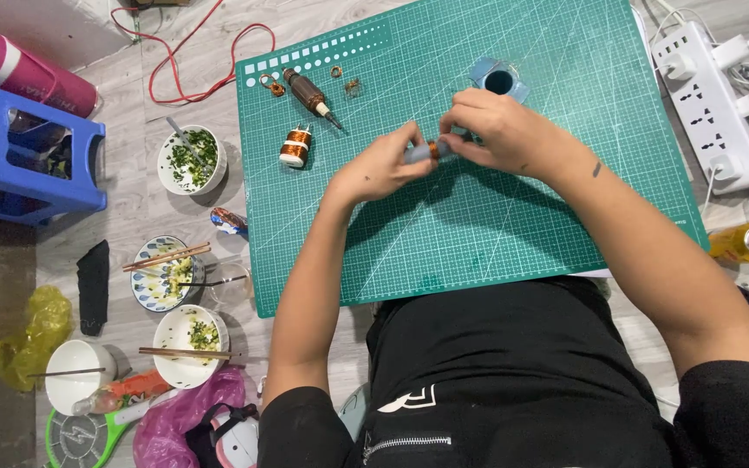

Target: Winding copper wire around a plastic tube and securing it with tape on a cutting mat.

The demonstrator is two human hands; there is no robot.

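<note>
Over the green cutting mat (496, 225) my left hand (381, 165) and my right hand (500, 130) meet on one small cylindrical part (433, 151), grey with a copper-coloured band. Each hand pinches one end of it. Just beyond my right hand sits a blue-grey housing with a round hole (498, 80). Farther left on the mat lie a copper-wound coil on a white bobbin (296, 146) and a dark wound armature with a shaft (309, 94). Small copper rings (346, 80) lie near them.
A white power strip (711, 91) with plugs lies right of the mat, a small bottle (743, 243) below it. Left of the mat are bowls with food and chopsticks (191, 159), a blue plastic stool (28, 156), a pink flask (32, 74), a red wire (192, 65) and plastic bags.
</note>
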